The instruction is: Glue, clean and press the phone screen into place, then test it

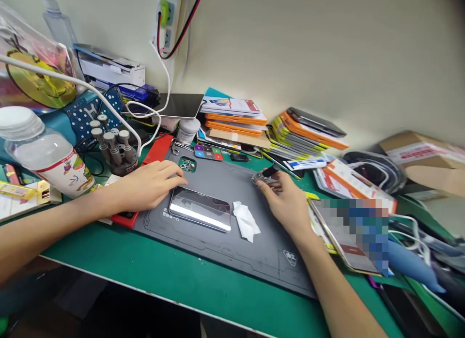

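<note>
A smartphone (200,208) lies screen up on a dark grey work mat (232,253). My left hand (147,185) rests flat beside the phone's left end, fingers loosely together and touching its upper corner. My right hand (285,200) is closed around a small metal tool with a black handle (265,176) near the mat's far right edge. A crumpled white wipe (246,221) lies on the mat between the phone and my right hand.
A plastic bottle (47,156) stands at the left. A screwdriver stand (114,151), a white jar (188,130) and stacks of orange boxes (236,117) line the back. A second phone (348,234) and cables crowd the right. The green table edge (152,287) runs in front.
</note>
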{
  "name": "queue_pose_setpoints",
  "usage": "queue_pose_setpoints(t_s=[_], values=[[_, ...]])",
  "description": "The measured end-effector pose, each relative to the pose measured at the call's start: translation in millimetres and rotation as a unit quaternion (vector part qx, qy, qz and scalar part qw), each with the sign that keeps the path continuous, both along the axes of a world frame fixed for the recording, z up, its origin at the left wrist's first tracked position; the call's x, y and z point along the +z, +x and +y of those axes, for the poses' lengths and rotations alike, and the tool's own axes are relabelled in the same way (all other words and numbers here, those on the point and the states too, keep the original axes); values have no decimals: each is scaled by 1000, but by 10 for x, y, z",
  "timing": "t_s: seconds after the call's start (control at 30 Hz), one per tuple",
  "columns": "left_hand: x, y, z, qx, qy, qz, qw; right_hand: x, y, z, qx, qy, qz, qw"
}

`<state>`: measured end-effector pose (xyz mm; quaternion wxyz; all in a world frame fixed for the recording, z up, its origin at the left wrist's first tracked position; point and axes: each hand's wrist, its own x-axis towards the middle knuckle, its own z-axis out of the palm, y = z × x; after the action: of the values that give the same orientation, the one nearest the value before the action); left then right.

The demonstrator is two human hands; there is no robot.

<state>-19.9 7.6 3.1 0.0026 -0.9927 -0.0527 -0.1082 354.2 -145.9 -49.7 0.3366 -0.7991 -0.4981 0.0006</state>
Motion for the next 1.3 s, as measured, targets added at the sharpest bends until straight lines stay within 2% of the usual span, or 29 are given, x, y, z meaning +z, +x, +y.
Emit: queue_pose_setpoints(t_s=[0.13, 0.37, 0.57, 0.73, 0.97, 1.13, 1.2, 1.3], values=[[-2, -13, 18, 7, -20, -9, 1000, -62, 43, 25, 7, 7, 13, 1000], [-10, -16, 16, -5, -21, -23, 999, -149, 117, 75, 12, 61, 72, 995], [-56, 4, 52, -25, -22, -45, 998, -189, 193, 62, -34, 105, 63, 992], [-136, 7, 59, -20, -77, -72, 994, -197, 295, 104, -33, 97, 32, 994], [-136, -10, 25, -32, -41, -70, 996, -232, 484, 394, -50, 87, 23, 995], [-93, -12, 64, -49, -66, -69, 994, -328, 525, 430, -49, 51, 34, 997], [-92, -15, 83, -41, -78, -68, 994, -266, 474, 416, -47, 56, 30, 997], [-106, -29, 77, -35, -76, -74, 994, 58, 214, 269, -32, 103, 15, 994]])
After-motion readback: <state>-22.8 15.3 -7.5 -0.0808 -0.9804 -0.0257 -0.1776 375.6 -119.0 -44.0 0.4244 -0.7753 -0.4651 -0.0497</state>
